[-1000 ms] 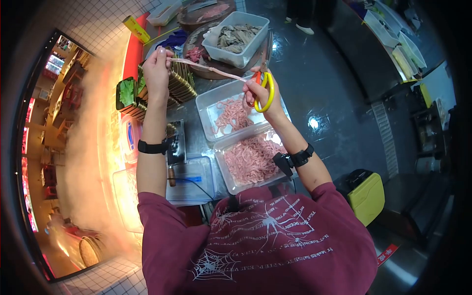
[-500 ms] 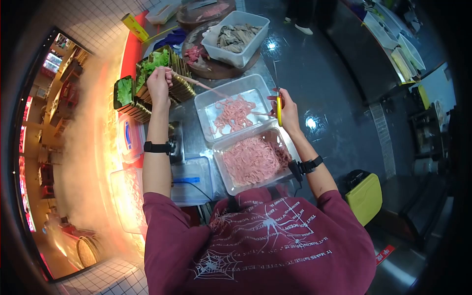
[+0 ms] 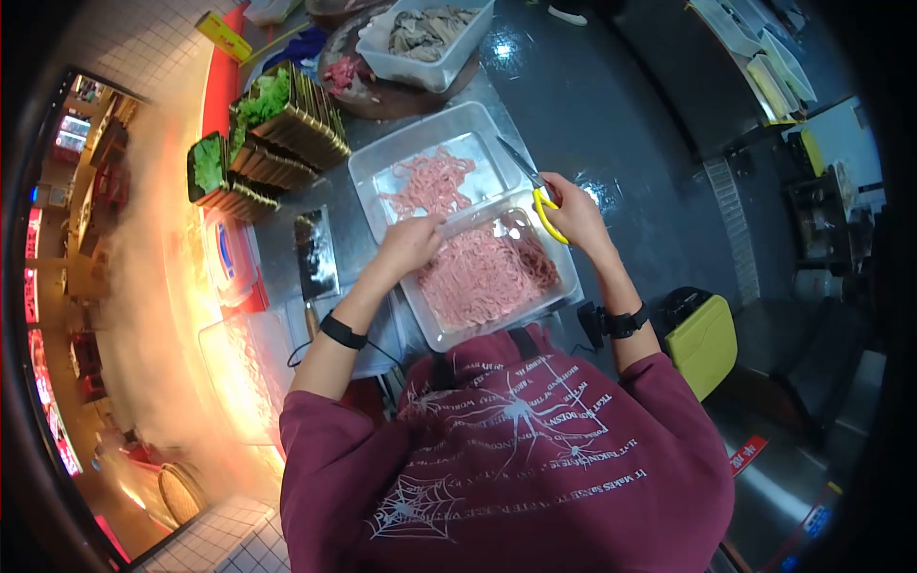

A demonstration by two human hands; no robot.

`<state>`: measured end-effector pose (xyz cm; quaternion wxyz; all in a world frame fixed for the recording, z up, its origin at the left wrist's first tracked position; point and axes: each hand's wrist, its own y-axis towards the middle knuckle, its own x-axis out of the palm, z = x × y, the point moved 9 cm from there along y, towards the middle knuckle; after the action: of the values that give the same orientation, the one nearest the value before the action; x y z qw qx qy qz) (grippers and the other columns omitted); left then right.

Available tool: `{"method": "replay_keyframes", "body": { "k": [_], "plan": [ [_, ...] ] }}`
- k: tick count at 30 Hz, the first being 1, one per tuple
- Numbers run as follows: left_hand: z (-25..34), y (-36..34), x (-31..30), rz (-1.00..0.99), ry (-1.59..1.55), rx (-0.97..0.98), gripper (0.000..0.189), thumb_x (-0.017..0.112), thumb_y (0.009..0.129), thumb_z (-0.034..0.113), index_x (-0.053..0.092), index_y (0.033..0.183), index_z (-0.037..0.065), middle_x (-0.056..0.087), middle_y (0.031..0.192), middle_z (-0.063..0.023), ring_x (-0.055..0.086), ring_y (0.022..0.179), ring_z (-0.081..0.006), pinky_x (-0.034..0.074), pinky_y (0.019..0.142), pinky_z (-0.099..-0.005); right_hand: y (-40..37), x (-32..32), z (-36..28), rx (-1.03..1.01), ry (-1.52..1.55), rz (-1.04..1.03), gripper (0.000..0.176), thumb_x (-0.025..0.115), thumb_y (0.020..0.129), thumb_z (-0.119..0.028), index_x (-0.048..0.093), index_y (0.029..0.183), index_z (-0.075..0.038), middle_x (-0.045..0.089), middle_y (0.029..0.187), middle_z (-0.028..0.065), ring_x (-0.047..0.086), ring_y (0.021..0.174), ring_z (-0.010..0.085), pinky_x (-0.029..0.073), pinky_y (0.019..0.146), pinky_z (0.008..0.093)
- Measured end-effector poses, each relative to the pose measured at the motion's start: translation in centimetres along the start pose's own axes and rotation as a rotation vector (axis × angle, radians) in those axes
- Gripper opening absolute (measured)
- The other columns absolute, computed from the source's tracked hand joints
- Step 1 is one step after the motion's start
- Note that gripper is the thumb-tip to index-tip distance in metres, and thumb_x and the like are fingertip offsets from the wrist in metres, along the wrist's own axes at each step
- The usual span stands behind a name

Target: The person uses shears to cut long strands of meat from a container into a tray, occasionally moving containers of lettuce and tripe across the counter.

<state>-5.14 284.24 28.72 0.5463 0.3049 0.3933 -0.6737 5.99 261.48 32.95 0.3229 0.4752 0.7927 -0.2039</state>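
Observation:
My right hand grips yellow-handled scissors, their blades pointing up and left over the right edge of the far tub. My left hand is closed at the meeting rims of two clear plastic tubs; whatever is in its fingers is hidden. The far tub contains a loose heap of long pink meat strips. Nearer my body, the second tub is filled with a thick layer of pale pink meat strips, with darker meat along its right side.
A cleaver lies left of the tubs. Behind it stand stacked dark trays with lettuce. A round chopping board bears red meat scraps and a tub of greyish pieces. Steam rises along the bright left counter.
My left hand has come down from the lettuce trays to the tub rims; the long meat strip it held is no longer visible stretched out. The scissors have tilted leftward, and the cleaver is uncovered.

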Motion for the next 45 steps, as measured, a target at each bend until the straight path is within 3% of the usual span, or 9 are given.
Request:
{"method": "replay_keyframes", "body": {
  "k": [5,9,16,22,24,29,36,41,45],
  "plan": [
    [1.2,-1.3,9.4,0.111,-0.108,0.063,0.029,0.057,0.081,0.023,0.061,0.106,0.007,0.064,0.088,-0.0192,0.061,0.088,-0.0371,0.048,0.076,-0.0458,-2.7,-1.1,-1.3,-0.033,-0.001,-0.206,0.054,0.064,0.074,-0.013,0.051,0.124,0.0,0.065,0.098,0.0241,0.064,0.089,0.038,0.049,0.078,0.0416],
    [0.8,-0.8,11.1,0.142,-0.075,-0.038,0.02,0.057,0.081,0.022,0.063,0.084,0.004,0.064,0.083,-0.0195,0.062,0.084,-0.0386,0.048,0.073,-0.0494,-4.4,-1.0,-0.5,-0.004,-0.159,-0.309,0.05,0.064,0.078,-0.014,0.053,0.126,-0.005,0.066,0.094,0.0182,0.065,0.082,0.0289,0.049,0.073,0.0354],
    [0.7,-1.2,6.5,0.175,-0.12,-0.088,0.023,0.061,0.081,0.028,0.068,0.079,0.006,0.064,0.078,-0.0154,0.061,0.08,-0.0362,0.048,0.069,-0.0475,-5.9,-1.9,-2.0,0.005,-0.092,-0.282,0.047,0.062,0.076,-0.014,0.055,0.121,-0.002,0.066,0.096,0.0214,0.065,0.088,0.037,0.05,0.076,0.0406],
    [2.4,-2.5,1.3,0.253,-0.166,0.017,0.024,0.059,0.087,0.023,0.067,0.089,0.001,0.066,0.091,-0.013,0.063,0.082,-0.0287,0.048,0.072,-0.037,-5.2,0.4,-1.7,-0.031,0.066,-0.246,0.05,0.066,0.077,-0.024,0.056,0.122,-0.005,0.067,0.09,0.0168,0.066,0.078,0.0297,0.051,0.073,0.0361],
    [1.8,-2.5,1.2,0.196,-0.392,-0.036,0.024,0.058,0.089,0.022,0.066,0.088,0.0,0.066,0.087,-0.0104,0.062,0.08,-0.0238,0.047,0.072,-0.0345,-4.9,1.2,-2.5,-0.044,0.123,-0.224,0.051,0.068,0.077,-0.02,0.055,0.124,-0.006,0.064,0.089,0.0087,0.058,0.068,0.0159,0.048,0.066,0.0295],
    [4.1,-2.8,-1.9,0.183,-0.729,0.078,0.027,0.05,0.094,0.019,0.062,0.083,-0.002,0.058,0.07,-0.0025,0.055,0.069,-0.0094,0.045,0.063,-0.0262,-4.3,2.4,-5.1,-0.096,0.348,-0.181,0.049,0.065,0.082,-0.015,0.051,0.128,-0.005,0.063,0.108,0.0121,0.063,0.099,0.0173,0.049,0.087,0.0301],
    [7.4,-2.6,-7.7,0.058,-1.104,0.094,0.023,0.046,0.099,0.022,0.058,0.091,0.003,0.042,0.063,0.0052,0.04,0.057,-0.0031,0.037,0.053,-0.0197,-2.1,3.8,-12.5,-0.198,0.883,-0.331,0.05,0.063,0.084,-0.011,0.047,0.131,-0.005,0.06,0.116,0.0118,0.058,0.11,0.0179,0.047,0.092,0.0299],
    [7.1,-3.1,-14.1,0.199,-0.916,0.044,0.022,0.051,0.096,0.024,0.058,0.088,0.005,0.042,0.061,0.0066,0.038,0.054,-0.0021,0.031,0.05,-0.0179,0.6,1.6,-16.0,-0.286,1.032,-0.262,0.042,0.061,0.084,-0.003,0.048,0.124,-0.004,0.061,0.088,0.0026,0.057,0.075,0.0045,0.047,0.065,0.0198],
    [5.7,-3.3,-16.8,0.26,-0.798,0.044,0.021,0.054,0.094,0.022,0.061,0.085,0.004,0.043,0.06,0.0067,0.038,0.052,-0.0016,0.031,0.049,-0.0181,3.4,-1.5,-17.5,-0.38,0.987,-0.123,0.042,0.061,0.084,-0.002,0.047,0.124,-0.005,0.06,0.081,0.0014,0.054,0.066,0.0038,0.043,0.06,0.018]
  ]
}}
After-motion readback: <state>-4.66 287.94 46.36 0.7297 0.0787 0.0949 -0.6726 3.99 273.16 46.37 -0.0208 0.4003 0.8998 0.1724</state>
